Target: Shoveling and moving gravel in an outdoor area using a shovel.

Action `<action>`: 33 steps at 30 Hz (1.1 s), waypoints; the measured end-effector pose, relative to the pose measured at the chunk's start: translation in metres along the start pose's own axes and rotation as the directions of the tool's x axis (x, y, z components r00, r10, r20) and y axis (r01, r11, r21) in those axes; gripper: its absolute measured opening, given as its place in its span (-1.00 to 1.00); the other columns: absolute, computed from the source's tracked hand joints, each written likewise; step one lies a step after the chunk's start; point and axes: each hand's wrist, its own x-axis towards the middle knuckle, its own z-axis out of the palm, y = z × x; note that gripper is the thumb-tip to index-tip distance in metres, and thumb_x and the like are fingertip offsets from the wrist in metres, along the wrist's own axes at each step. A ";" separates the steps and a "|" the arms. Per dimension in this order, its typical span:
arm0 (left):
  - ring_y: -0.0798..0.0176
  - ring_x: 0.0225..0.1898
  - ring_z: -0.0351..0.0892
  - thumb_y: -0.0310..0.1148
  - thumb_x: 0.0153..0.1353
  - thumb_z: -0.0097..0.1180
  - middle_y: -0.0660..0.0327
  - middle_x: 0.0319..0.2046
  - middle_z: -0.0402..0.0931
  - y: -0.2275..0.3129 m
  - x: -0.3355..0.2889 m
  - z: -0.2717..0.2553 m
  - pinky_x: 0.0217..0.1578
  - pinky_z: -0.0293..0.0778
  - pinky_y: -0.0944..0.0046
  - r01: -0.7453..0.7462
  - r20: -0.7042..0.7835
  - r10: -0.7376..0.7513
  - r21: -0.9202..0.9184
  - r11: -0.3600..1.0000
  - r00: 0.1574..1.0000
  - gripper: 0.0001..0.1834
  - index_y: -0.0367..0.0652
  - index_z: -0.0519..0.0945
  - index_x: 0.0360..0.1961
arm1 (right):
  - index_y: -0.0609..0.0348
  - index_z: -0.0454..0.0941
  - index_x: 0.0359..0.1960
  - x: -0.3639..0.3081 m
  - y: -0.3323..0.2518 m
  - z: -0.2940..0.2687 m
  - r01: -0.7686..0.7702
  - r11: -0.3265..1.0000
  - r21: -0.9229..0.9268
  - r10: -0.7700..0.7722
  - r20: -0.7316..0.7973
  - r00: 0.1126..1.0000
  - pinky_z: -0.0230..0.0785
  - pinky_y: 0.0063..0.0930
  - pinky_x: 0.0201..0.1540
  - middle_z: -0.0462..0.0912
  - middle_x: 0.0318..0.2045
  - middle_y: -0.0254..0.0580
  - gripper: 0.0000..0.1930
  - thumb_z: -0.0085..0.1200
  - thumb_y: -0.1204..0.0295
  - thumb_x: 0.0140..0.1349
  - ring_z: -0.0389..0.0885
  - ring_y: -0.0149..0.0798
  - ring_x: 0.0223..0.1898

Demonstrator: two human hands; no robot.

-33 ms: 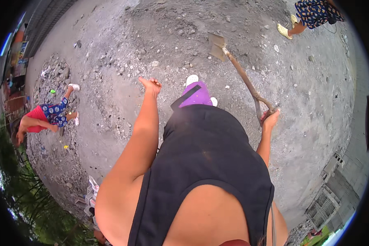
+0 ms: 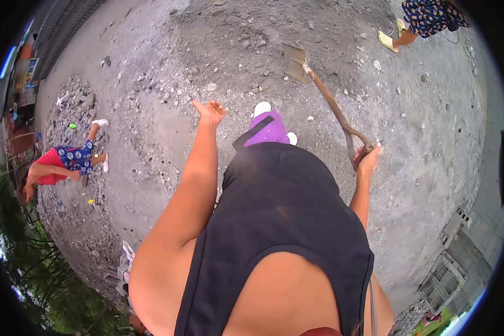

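Observation:
My right hand is closed around the grip at the near end of a shovel. Its wooden shaft slants away to the upper left and splits into a forked handle by my fingers. At the far end the flat metal blade rests on or just above the grey, stony ground; I cannot tell which. Out in front on the left, my left hand is held in the air with thumb and fingers spread, holding nothing. Between my hands, purple patterned clothing and my white shoes show below my dark top.
Loose stones and gravel cover the ground. A person in a red top stands at the left near a rubble heap. Another person's yellow clogs are at the upper right. Concrete blocks lie at the lower right.
My left hand has shifted slightly to the right and its fingers have spread more. My right hand has turned a little on the grip. The shovel has barely moved.

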 end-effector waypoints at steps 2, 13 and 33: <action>0.04 -0.02 0.25 0.46 0.00 -0.53 0.04 0.30 -0.09 -0.005 -0.019 0.041 -0.06 0.18 0.00 0.043 0.170 -0.055 0.071 0.997 0.984 0.01 -0.21 0.22 0.18 | 0.22 0.41 -0.57 -0.026 -0.022 0.028 0.175 0.983 -0.057 -0.161 0.189 0.969 0.14 -0.54 -0.73 0.35 -0.83 -0.29 -0.37 -0.42 -0.13 0.25 0.31 -0.40 -0.81; -0.24 0.27 -0.03 0.52 -0.01 -0.66 -0.11 0.29 -0.11 -0.128 -0.055 0.188 0.19 -0.03 -0.19 0.376 0.220 -0.561 0.545 0.750 0.798 0.12 -0.24 -0.20 0.31 | 0.37 0.51 -0.28 -0.115 -0.143 0.116 0.566 0.767 -0.301 -0.345 0.551 0.760 0.37 -0.44 -0.36 0.59 -0.54 -0.12 -0.59 0.19 0.28 -0.11 0.52 -0.38 -0.48; 0.24 -0.64 0.37 0.48 0.03 -0.72 0.23 -0.67 0.34 -0.061 -0.050 0.239 -0.57 0.41 0.22 0.457 0.427 -0.290 -0.365 0.811 0.856 -0.13 -0.14 0.34 -0.46 | 0.24 0.37 -0.46 -0.138 -0.213 0.008 0.243 0.857 0.455 -0.498 0.605 0.621 0.33 -0.48 -0.51 0.45 -0.70 -0.22 -0.78 0.16 0.46 -0.10 0.38 -0.41 -0.73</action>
